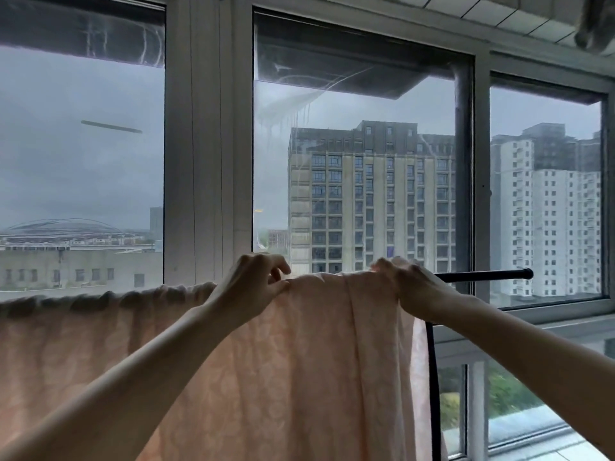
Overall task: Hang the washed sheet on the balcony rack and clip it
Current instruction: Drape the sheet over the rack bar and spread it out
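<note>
A pale pink patterned sheet hangs over the black rack bar, bunched in folds along its top edge from the far left to about the middle right. My left hand pinches the sheet's top edge at the bar near the centre. My right hand grips a gathered fold of the sheet at its right end, on top of the bar. The bar's bare right end sticks out past the cloth. No clip is in view.
The rack's black upright post runs down just right of the sheet. Large windows with white frames stand close behind the rack, with a sill at the right. Something grey hangs at the top right corner.
</note>
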Demonstrator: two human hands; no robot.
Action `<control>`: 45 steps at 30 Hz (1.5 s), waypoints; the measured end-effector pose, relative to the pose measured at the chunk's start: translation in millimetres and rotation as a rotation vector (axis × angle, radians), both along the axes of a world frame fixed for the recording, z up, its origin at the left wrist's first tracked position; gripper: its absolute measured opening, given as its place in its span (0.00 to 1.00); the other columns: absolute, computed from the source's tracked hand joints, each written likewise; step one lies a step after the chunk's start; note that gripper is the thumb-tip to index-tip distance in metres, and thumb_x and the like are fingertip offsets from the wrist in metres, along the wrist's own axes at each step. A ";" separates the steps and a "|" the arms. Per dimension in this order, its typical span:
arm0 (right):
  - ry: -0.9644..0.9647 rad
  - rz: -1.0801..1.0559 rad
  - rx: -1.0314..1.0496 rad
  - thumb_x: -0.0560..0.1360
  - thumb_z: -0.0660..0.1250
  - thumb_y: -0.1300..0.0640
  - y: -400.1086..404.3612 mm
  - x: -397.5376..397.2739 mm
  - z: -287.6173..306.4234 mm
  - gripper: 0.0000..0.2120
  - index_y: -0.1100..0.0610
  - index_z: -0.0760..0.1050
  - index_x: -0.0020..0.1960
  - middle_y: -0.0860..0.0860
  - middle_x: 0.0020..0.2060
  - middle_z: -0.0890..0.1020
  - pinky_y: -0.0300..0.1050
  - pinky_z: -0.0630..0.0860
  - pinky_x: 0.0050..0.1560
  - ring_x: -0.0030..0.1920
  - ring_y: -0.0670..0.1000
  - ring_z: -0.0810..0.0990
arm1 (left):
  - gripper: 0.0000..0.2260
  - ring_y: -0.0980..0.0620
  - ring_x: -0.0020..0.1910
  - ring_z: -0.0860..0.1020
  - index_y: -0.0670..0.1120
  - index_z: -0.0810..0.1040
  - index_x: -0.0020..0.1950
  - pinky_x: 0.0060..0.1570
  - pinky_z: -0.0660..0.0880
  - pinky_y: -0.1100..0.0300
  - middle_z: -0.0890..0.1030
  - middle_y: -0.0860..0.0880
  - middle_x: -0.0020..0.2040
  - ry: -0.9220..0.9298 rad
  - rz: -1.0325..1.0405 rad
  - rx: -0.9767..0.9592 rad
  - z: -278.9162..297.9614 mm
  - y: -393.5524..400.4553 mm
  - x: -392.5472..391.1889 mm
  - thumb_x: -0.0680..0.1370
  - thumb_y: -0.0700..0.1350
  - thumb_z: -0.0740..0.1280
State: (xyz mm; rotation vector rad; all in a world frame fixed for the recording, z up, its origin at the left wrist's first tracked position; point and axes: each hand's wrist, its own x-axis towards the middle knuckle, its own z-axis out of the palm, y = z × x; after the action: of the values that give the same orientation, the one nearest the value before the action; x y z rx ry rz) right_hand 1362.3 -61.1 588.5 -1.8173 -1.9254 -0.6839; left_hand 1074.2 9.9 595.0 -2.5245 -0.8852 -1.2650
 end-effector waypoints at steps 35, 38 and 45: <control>-0.091 -0.232 0.246 0.70 0.64 0.74 -13.6 47.3 30.0 0.08 0.65 0.75 0.47 0.62 0.43 0.80 0.47 0.76 0.48 0.48 0.60 0.79 | 0.08 0.45 0.41 0.77 0.46 0.74 0.36 0.44 0.77 0.50 0.73 0.49 0.39 -0.015 0.379 0.038 11.6 0.4 -74.5 0.75 0.40 0.68; -0.056 -0.354 0.231 0.72 0.63 0.72 -23.7 71.8 31.6 0.07 0.64 0.75 0.47 0.62 0.43 0.80 0.53 0.78 0.50 0.51 0.62 0.77 | 0.07 0.46 0.41 0.77 0.46 0.76 0.36 0.44 0.76 0.52 0.73 0.49 0.38 -0.011 0.400 0.016 12.4 1.1 -79.0 0.74 0.40 0.69; -0.092 -0.148 0.175 0.75 0.64 0.64 -19.2 55.4 10.8 0.07 0.55 0.79 0.48 0.53 0.45 0.80 0.49 0.77 0.51 0.50 0.53 0.76 | 0.07 0.50 0.47 0.80 0.45 0.84 0.49 0.46 0.72 0.62 0.81 0.48 0.45 0.069 0.255 -0.044 12.1 -7.0 -39.8 0.74 0.38 0.68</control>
State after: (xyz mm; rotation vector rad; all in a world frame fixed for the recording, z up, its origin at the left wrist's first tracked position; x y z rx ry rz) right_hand 1417.7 -80.3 599.4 -1.8591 -1.7374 -0.9693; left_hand 1034.4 2.9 607.2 -2.3765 -1.1853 -1.0841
